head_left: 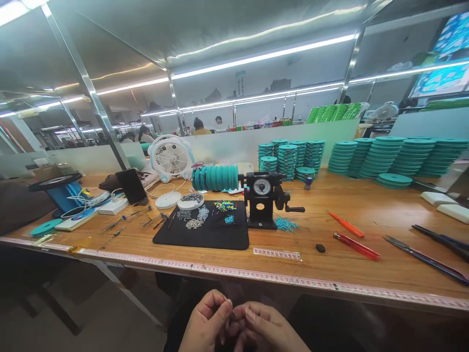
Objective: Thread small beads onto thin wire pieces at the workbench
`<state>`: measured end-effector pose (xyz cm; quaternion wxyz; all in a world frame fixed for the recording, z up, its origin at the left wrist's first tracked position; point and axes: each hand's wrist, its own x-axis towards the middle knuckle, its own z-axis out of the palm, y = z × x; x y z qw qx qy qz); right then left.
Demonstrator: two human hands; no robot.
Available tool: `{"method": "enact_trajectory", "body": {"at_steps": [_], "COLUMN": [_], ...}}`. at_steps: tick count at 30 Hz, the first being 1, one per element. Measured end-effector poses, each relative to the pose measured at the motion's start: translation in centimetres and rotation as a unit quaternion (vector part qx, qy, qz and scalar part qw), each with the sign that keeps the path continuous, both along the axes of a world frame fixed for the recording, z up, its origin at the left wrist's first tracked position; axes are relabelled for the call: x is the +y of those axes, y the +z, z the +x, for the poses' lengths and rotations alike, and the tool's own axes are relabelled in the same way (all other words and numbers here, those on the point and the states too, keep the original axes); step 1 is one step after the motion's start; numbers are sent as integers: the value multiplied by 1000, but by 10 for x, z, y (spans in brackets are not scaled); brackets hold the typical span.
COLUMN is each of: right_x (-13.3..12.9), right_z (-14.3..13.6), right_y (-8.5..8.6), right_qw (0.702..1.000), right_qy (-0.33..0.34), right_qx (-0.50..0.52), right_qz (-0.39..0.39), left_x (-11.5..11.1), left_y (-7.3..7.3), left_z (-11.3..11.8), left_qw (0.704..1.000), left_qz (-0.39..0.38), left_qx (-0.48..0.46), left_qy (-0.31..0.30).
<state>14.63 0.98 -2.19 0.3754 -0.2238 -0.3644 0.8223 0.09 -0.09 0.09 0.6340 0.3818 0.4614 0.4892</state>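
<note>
Below the table's front edge, my left hand (208, 320) and my right hand (269, 325) meet with thumbs and fingertips pinched. Something small and thin may be between them, but it is too small to name. Beyond them on the table lies a black mat (205, 239) with small piles of metal parts (194, 223), coloured beads (224, 206) and short blue pieces (229, 219). A black hand-cranked winder (261, 200) with a dial stands at the mat's right edge. Its shaft carries a row of teal spools (220, 178).
Stacks of teal spools (383, 156) stand at the back right. On the right lie an orange tool (347, 225), a red cutter (357, 245) and scissors (421, 255). A white fan (170, 159), a phone (132, 187) and a blue reel (68, 195) occupy the left.
</note>
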Motion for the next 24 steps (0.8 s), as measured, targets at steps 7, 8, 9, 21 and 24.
{"method": "enact_trajectory", "body": {"at_steps": [7,8,9,21,24], "right_x": [4,3,3,0,-2], "right_z": [-5,-5,-5,3,4], "right_y": [-10,-10,-10,2,4], "right_qw": [999,998,998,994,991], "right_qy": [-30,-30,-30,-14,-7], "right_qx": [-42,-49,-53,-109,-134], "right_qz": [8,8,5,-2,6], "left_x": [-1,-1,-1,-2,-2], "left_y": [-6,-6,-7,4,4], "left_z": [1,0,-1,-1,0], "left_qw": [999,999,999,996,995], "left_qz": [-16,-15,-14,3,-9], "left_qx": [-3,-1,2,5,6], "left_qy": [-50,-51,-50,87,101]}}
